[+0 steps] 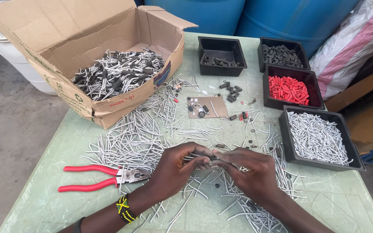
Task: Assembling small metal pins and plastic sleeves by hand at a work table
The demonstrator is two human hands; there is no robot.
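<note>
Head view, looking down on a pale green table. Left hand and right hand met fingertip to fingertip near the table's near-middle, both closed in a pinch on one short grey wire piece held level between them, just above the loose heap. Beaded wristband noted on the left wrist.

Scattered grey wire pieces spread across the middle of the table, under and around both hands. Red-handled pliers lay flat to the left of the left hand, jaws pointing right, near the hand but apart from it.

Open cardboard box stood at far left, tilted toward the viewer, loaded with wires carrying dark sleeves. Small brown card lay beyond the hands with a few dark parts on it; loose black sleeves just to its right.

Four black trays recorded: one at far centre holding a few dark sleeves; one at far right with more dark sleeves; next nearer, one filled with red sleeves; nearest, a large tray of cut grey wires, just right of the right hand.

Blue drums stood beyond the table's far edge.
</note>
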